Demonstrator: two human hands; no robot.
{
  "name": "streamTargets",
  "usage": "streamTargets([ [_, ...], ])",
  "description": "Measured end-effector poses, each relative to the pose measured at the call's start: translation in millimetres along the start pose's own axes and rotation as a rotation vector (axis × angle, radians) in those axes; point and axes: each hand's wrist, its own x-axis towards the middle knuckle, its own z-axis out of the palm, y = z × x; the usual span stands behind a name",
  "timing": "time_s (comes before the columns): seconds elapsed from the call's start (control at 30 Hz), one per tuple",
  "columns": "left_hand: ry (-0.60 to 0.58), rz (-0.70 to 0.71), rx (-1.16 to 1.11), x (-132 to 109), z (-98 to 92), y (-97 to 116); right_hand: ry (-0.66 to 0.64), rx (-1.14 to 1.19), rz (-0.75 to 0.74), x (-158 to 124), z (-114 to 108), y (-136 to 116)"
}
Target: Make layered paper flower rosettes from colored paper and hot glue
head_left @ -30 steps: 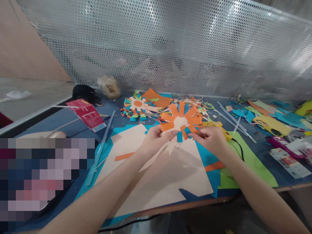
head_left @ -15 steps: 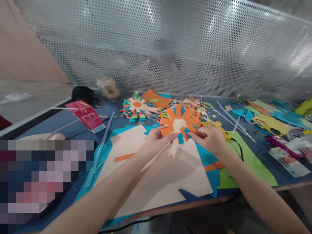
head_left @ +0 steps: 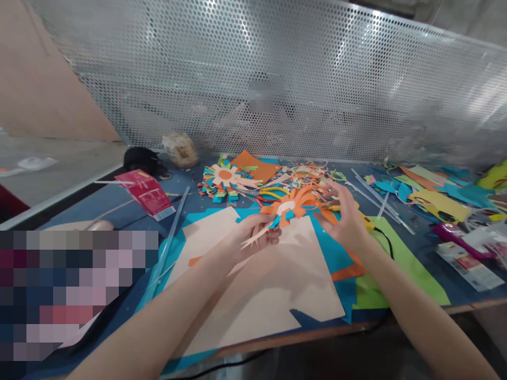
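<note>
My left hand (head_left: 249,232) pinches an orange paper flower (head_left: 291,205) with a cream centre and blue strips, tilted nearly flat above a large cream sheet (head_left: 261,274). A cream star-shaped piece sticks out under my left fingers. My right hand (head_left: 343,219) is beside the flower's right edge with its fingers spread, touching or just off the petals. A yellow glue gun (head_left: 366,219) lies partly hidden behind my right hand.
A finished flower (head_left: 225,178) lies further back among paper scraps. A red packet (head_left: 146,192), clear glue sticks (head_left: 170,232), green (head_left: 400,258) and blue sheets cover the blue table. A perforated metal screen (head_left: 277,79) closes the back. The table edge runs near me.
The flower tipped from facing me to nearly flat and moved slightly down. My right hand let go of its pinch on the lower petals and spread its fingers.
</note>
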Motion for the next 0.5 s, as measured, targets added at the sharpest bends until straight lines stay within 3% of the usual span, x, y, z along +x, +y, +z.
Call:
streamTargets([
  [0.1,-0.100,-0.134,-0.049,0,-2.6,-3,-0.119,0.048,-0.138,-1,3,-2],
  [0.17,-0.149,-0.170,-0.030,0,-4.0,-5,-0.205,0.144,-0.131,-3,5,-4],
  [0.27,-0.254,-0.191,0.089,-1,-6.0,-4,-0.234,0.266,0.009,-5,8,-7],
  [0.37,-0.326,-0.263,0.359,-5,-7.2,4,-0.125,0.337,0.198,-5,10,-7],
  [0.43,-0.251,-0.218,0.517,-8,-6.8,12,-0.095,0.423,0.279,-3,11,-7],
  [0.5,-0.077,-0.019,0.560,-8,-6.0,19,-0.105,0.495,0.303,-2,10,-7],
])
